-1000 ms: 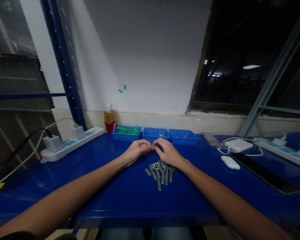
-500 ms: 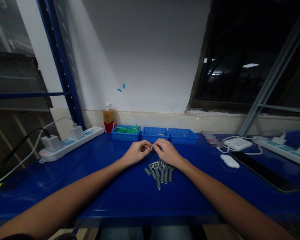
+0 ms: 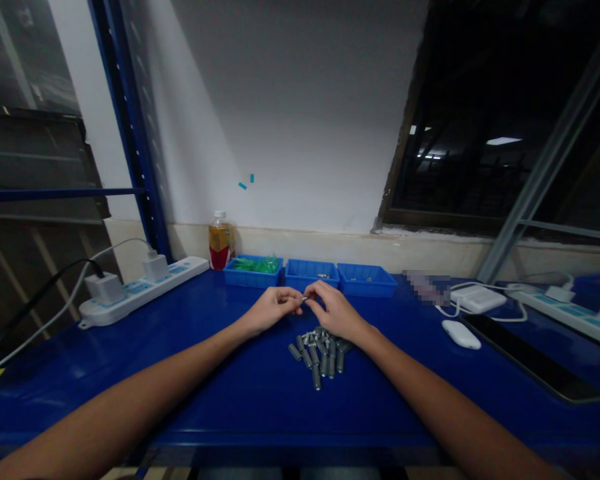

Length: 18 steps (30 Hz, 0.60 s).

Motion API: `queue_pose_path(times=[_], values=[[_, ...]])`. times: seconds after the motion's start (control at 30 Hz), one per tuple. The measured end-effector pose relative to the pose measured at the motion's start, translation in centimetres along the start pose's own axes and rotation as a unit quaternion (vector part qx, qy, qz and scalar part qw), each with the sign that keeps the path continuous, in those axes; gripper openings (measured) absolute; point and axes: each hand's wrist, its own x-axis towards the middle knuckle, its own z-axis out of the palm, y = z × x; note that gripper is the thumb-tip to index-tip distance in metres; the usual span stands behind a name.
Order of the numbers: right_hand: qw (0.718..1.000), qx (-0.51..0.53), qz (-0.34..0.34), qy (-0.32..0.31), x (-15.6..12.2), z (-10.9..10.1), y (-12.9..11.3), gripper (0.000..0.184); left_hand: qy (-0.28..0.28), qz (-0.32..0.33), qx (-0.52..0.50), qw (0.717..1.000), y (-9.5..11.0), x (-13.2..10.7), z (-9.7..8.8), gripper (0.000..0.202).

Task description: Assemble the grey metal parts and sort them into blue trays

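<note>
My left hand (image 3: 269,308) and my right hand (image 3: 334,309) meet fingertip to fingertip over the blue table (image 3: 230,387). Both pinch one small silver metal piece (image 3: 304,299) held between them. Just in front of my right hand lies a pile of several grey metal bolts (image 3: 320,350). Behind my hands stand three blue trays in a row: the left tray (image 3: 253,272) holds green bits, the middle tray (image 3: 311,272) and the right tray (image 3: 366,279) hold a few small metal parts.
A drink bottle (image 3: 221,244) stands by the wall. A white power strip (image 3: 145,287) with plugged chargers lies at the left. At the right are a white mouse-shaped device (image 3: 461,333), a white box with cable (image 3: 476,298), a dark phone (image 3: 535,360) and another power strip (image 3: 570,310).
My hands stay joined on the small metal piece, with only slight finger motion. The view has shifted a little, so everything sits slightly lower in the picture.
</note>
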Motion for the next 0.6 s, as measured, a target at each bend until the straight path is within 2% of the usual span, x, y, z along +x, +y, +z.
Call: queue_pose_path(times=[0.13,0.27,0.47,0.6], values=[[1.000,0.000,0.000,-0.002,0.04,0.03,-0.12,0.006,-0.008,-0.001,0.000,1.000,-0.01,0.01,0.02,0.033],[1.000,-0.021,0.017,0.010,0.04,0.23,-0.02,0.009,0.010,0.020,0.023,0.999,-0.11,-0.02,0.39,0.033],[0.998,-0.057,0.022,-0.004,-0.05,0.78,0.29,0.020,0.043,0.103,0.184,0.977,0.44,-0.50,0.88,0.028],[0.998,-0.053,0.027,-0.005,-0.11,0.92,0.19,0.019,0.066,0.095,0.221,0.968,0.39,-0.42,0.67,0.029]])
